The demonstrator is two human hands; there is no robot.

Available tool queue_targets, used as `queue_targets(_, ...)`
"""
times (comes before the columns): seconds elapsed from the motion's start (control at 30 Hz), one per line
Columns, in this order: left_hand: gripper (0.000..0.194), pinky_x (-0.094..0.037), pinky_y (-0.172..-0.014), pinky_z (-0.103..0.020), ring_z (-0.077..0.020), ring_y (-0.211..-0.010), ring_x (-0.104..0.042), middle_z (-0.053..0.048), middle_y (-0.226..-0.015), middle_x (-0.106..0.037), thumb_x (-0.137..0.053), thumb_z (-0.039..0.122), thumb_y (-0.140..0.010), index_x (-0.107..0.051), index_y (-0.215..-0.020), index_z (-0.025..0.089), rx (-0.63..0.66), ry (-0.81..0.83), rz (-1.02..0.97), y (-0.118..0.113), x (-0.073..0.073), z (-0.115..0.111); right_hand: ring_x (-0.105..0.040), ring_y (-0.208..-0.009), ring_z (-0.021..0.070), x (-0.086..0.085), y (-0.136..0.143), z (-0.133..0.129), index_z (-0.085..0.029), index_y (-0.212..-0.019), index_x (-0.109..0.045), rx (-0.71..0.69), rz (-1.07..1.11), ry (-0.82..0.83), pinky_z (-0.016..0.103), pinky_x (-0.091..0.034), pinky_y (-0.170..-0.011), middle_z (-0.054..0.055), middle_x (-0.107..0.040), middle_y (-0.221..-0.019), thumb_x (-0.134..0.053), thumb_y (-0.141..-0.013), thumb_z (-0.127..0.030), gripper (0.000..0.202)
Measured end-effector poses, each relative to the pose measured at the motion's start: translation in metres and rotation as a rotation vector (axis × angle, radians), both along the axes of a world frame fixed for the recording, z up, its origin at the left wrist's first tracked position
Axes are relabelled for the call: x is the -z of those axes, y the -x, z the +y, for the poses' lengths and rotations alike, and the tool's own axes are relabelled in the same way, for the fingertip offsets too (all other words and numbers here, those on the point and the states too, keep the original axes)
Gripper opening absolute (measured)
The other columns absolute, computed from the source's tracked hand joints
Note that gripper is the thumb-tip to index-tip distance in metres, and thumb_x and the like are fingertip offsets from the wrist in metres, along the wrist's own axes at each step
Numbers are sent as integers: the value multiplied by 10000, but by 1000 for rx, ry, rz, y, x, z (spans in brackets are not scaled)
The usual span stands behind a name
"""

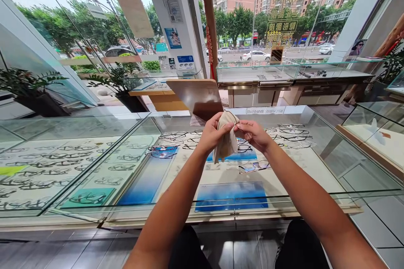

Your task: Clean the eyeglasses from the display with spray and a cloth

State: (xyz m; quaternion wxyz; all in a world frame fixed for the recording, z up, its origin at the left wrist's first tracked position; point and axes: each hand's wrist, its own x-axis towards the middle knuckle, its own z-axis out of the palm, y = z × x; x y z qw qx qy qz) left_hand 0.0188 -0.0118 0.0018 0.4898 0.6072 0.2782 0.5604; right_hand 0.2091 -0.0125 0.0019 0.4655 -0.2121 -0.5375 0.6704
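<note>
Above the glass showcase, both of my hands meet at a beige cloth (226, 143). My left hand (215, 131) is closed on the cloth, whose lower end hangs down. My right hand (254, 133) pinches a thin dark-rimmed pair of eyeglasses (248, 139) at the cloth's right side. Most of the eyeglasses is covered by the cloth and fingers. Below my hands, a pair of eyeglasses (255, 167) lies in the case, with a blue sheet (232, 195) nearer to me.
Rows of eyeglasses (295, 131) fill the showcase, and more frames (47, 162) lie in the left one. The showcase's glass front edge (221, 202) runs before my knees. A brown board (197, 96) leans behind it. Another glass display counter (255, 71) stands by the window.
</note>
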Motion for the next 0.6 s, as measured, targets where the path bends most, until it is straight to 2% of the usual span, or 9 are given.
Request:
queue_targets(0.1,463,-478,-624,-215,-110,-663,-550,6,-798,-670,-926,536,-775,-705,-946,167,-118,-23,-1,-5,2,-2,-617,-805,157,1,9,-6,-192,-776,-812,-36,-11,12,299,-517,-816,32,-721,-817,-980,-681,-550,406)
queue_targets(0.23,504,-399,-553,-225,-101,-593,-446,34,-683,-535,-807,649,-867,-622,-797,186,-289,-71,-31,-12,4,-3,-569,-777,156,3,16,-10,-190,-778,-769,-75,-37,-10,293,-463,-750,17,-673,-791,-958,-704,-581,440)
queue_targets(0.3,545,-393,-544,-233,-102,-580,-441,30,-674,-535,-758,702,-893,-618,-787,186,-289,-65,-44,-11,6,-1,-515,-751,144,4,17,-10,-190,-735,-735,-41,-43,-42,288,-427,-719,1,-619,-766,-950,-713,-583,449)
queue_targets(0.4,593,-428,-557,-237,-111,-595,-502,7,-700,-613,-740,760,-882,-661,-815,176,-244,-15,-83,-8,8,6,-462,-749,133,5,14,-6,-190,-707,-722,25,-25,-66,284,-396,-698,-3,-576,-794,-944,-724,-568,438)
queue_targets(0.5,611,-471,-605,-241,-126,-649,-567,-13,-746,-668,-750,776,-866,-699,-871,167,-212,25,-129,-5,8,10,-524,-843,150,4,6,0,-200,-770,-777,102,34,-66,284,-429,-732,32,-635,-954,-933,-743,-546,381)
queue_targets(0.6,615,-446,-611,-233,-119,-656,-550,-6,-737,-648,-756,772,-865,-692,-858,160,-202,14,-93,-5,9,10,-575,-914,160,4,-2,8,-221,-805,-798,183,134,-41,282,-471,-787,38,-670,-1023,-961,-714,-515,349)
